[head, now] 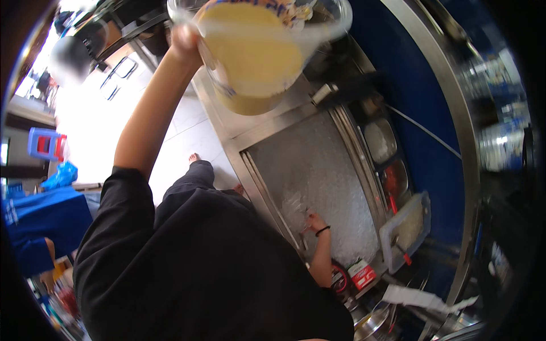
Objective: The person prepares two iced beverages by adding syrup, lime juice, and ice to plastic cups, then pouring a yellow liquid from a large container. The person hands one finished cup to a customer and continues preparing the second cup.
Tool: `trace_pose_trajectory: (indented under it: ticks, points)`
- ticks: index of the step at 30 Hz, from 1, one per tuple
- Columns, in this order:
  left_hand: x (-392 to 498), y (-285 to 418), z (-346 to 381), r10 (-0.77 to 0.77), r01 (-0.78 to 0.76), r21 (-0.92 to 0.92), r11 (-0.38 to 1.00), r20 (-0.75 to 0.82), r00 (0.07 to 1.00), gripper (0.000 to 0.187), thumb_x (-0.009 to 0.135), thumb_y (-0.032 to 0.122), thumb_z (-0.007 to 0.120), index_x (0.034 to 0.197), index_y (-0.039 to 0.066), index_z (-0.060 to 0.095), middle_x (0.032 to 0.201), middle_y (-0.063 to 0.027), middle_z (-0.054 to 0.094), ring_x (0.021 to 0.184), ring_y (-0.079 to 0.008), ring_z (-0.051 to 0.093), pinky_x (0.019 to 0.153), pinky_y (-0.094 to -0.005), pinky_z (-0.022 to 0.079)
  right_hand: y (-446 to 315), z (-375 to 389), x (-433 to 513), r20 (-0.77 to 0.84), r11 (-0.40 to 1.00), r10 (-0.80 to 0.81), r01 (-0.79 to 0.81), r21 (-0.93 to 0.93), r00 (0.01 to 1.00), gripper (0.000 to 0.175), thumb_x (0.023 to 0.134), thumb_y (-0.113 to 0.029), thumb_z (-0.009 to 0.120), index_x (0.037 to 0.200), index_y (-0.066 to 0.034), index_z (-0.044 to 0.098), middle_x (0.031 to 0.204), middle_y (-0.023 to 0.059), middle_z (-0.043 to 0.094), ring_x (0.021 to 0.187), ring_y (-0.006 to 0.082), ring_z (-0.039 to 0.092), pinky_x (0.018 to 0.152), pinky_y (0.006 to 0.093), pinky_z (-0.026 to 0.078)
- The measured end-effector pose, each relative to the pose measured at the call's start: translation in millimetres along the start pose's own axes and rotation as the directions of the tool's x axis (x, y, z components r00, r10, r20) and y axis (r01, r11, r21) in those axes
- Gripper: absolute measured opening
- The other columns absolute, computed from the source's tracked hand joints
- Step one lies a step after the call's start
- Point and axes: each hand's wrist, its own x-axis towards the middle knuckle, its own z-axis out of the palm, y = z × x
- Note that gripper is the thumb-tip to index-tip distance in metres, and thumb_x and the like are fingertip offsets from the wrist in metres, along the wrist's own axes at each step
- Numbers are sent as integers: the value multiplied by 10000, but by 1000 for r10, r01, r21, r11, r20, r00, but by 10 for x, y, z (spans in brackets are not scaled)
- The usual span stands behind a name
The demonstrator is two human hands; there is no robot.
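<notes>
My left hand (pixel 186 39) grips the side of a clear plastic tub (pixel 256 55), raised close to the camera at the top of the view. The tub bears blue markings and holds something pale yellow; its rim is blurred. Lower down, my right hand (pixel 315 223), with a dark band at the wrist, reaches into a stainless-steel ice bin (pixel 256 168) set in the counter. Its fingers are at the crushed ice (pixel 341 213), near a clear, glassy thing (pixel 297 204) too blurred to name. Whether the fingers hold it I cannot tell.
Metal containers (pixel 379 140) with white and red contents line the bin's far side. A plastic box (pixel 405 232) with a red-handled utensil stands at its right corner, near a red-and-white carton (pixel 361 273). A person in blue (pixel 47 226) is at the far left, below a blue-and-red stool (pixel 46 144).
</notes>
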Motion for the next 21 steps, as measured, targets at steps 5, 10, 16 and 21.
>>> trace_pose_trajectory:
  ticks: [5,10,16,21]
  points:
    - [-410,-550,457,-133,92,269,959,139,981,1097,489,444,876,1351,12,353,1255,-114,473,1148,-237,503,978,-353,419,-472,-313,-725,-40,952,-219,205,-227,975,440,784,7,484,1219,-37,531,996,90,641,797,221,654,593,417,575]
    - [-1096,-1257,728,-385,305,405,862,129,914,1059,479,379,879,1316,-2,354,1279,-145,460,1198,-262,464,1011,-379,375,-1222,-391,-1759,22,851,-395,375,-366,918,531,728,56,462,1256,24,508,1053,47,635,875,88,603,761,235,482]
    - [-1646,-1883,990,-424,332,498,801,81,902,1013,467,193,865,1295,10,311,1231,-170,475,1168,-314,482,985,-377,397,-1959,-74,-2258,70,707,-461,414,-573,884,544,751,54,432,1290,8,485,1071,74,630,892,136,608,707,276,524]
    - [-1699,-2053,1075,-356,208,584,784,150,922,1000,490,212,881,1302,-7,340,1257,-181,434,1183,-322,450,997,-388,381,-2294,217,-2012,7,852,-255,228,-472,967,569,730,52,433,1297,3,470,1069,108,614,832,182,642,485,304,578]
